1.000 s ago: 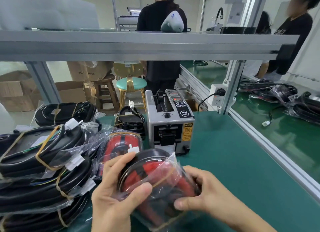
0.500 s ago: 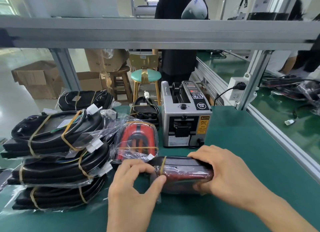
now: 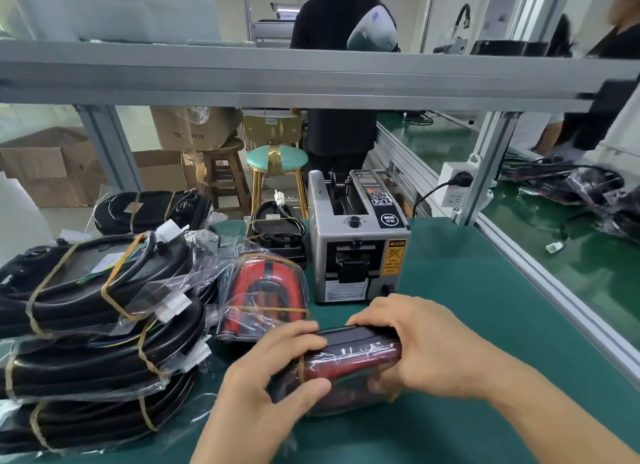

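Both hands clamp a bagged red-and-black pad (image 3: pixel 353 356) that stands on its edge on the green tabletop (image 3: pixel 485 307), just in front of the person. The left hand (image 3: pixel 263 387) grips the pad's left end, fingers curled over the top and thumb pressed against the near face, beside a tan rubber band (image 3: pixel 300 366) that wraps the bag. The right hand (image 3: pixel 426 346) curls over the right end, fingers on top and thumb underneath. A second bagged red pad (image 3: pixel 266 290) lies flat just behind it. An automatic tape dispenser (image 3: pixel 356 242) stands further back, near the pad. At the left sits a stack of bagged black wire bundles (image 3: pixel 97 325), each banded.
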Demonstrator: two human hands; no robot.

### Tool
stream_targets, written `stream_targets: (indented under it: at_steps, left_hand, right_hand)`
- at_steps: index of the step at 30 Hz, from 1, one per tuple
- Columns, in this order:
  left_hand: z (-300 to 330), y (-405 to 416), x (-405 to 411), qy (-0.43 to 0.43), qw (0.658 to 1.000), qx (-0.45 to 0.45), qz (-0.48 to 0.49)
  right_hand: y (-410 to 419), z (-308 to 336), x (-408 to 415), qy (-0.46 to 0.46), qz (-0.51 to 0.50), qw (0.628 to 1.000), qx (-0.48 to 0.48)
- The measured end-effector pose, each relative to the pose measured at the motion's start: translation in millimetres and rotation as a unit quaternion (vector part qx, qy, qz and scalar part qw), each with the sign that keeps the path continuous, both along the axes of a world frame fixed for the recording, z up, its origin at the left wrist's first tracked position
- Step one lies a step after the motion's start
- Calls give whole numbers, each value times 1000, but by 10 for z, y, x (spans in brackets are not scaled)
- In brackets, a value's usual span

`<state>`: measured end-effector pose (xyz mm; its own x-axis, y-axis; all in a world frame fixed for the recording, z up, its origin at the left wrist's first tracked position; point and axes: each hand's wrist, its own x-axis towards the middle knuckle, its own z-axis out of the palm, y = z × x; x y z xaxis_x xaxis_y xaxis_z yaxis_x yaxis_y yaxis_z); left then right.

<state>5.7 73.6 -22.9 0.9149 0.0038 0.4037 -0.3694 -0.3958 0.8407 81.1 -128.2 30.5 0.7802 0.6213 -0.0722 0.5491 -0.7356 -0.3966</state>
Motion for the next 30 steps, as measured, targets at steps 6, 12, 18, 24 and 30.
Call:
stream_targets:
  at_steps: [6, 12, 18, 24, 30]
  left_hand:
    - [-37, 140, -37, -57, 997, -14, 59]
    - [-64, 156, -87, -45, 996, -30, 65]
    - [-97, 184, -112, -53, 994, -41, 84]
    - [-112, 224, -163, -74, 991, -46, 100]
    - [-90, 266, -191, -76, 990, -34, 116]
  right_hand:
    - [-49, -50, 259, 188, -202, 914, 297]
    - [245, -301, 556, 168, -412, 789, 424]
    - [339, -277, 673, 176, -461, 733, 468]
    - [468, -246, 779, 178, -511, 696, 471]
    - [577, -306, 924, 180, -562, 624, 513]
